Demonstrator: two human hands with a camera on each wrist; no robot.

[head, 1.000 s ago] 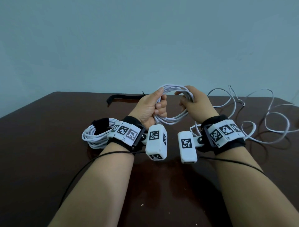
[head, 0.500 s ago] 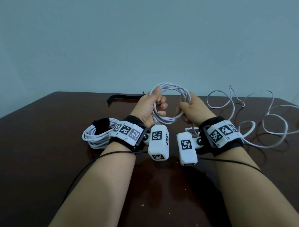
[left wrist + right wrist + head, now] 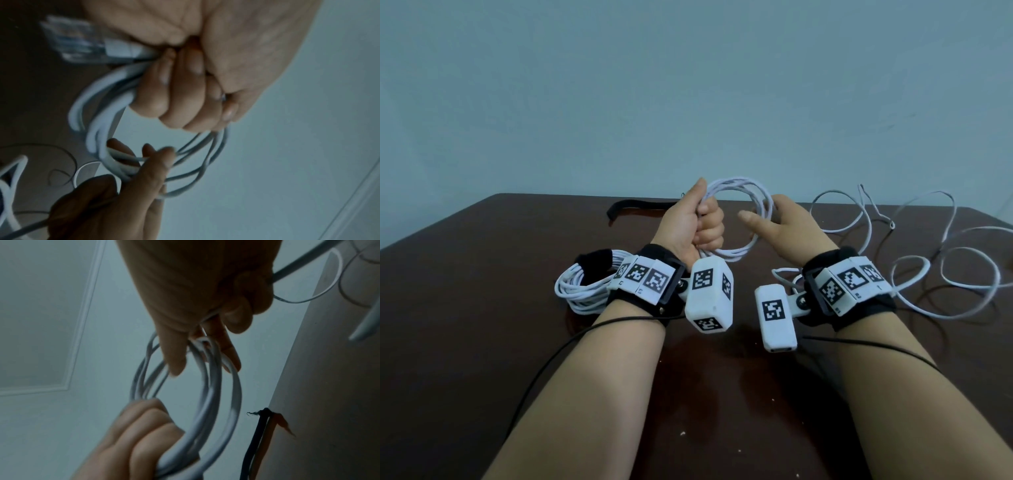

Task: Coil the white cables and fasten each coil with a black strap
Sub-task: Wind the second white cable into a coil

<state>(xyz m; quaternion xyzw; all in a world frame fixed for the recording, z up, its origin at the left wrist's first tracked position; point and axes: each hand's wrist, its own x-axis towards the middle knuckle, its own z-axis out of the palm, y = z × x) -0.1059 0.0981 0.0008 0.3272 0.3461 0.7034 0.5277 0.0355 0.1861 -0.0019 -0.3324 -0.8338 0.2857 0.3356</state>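
A partly wound white cable coil point(image 3: 743, 181) hangs above the table between both hands. My left hand point(image 3: 698, 222) grips its left side in a fist; the left wrist view shows the fingers point(image 3: 185, 97) curled round the strands point(image 3: 91, 138). My right hand point(image 3: 780, 222) is at the coil's right side with the thumb stuck out. In the right wrist view its straight fingers point(image 3: 224, 353) lie along the coil point(image 3: 213, 386), and the curled outer fingers hold the loose strand. The loose cable point(image 3: 945, 274) trails off to the right.
A finished white coil point(image 3: 578, 291) with a black strap point(image 3: 594, 262) round it lies left of my left wrist. A spare black strap point(image 3: 633, 205) lies at the far edge of the dark brown table point(image 3: 482, 308). A blue-grey wall stands close behind.
My right hand has let go of its full grip on the coil, put its thumb out and shifted slightly right. The coil has opened into a rounder loop. My left hand keeps its grip.
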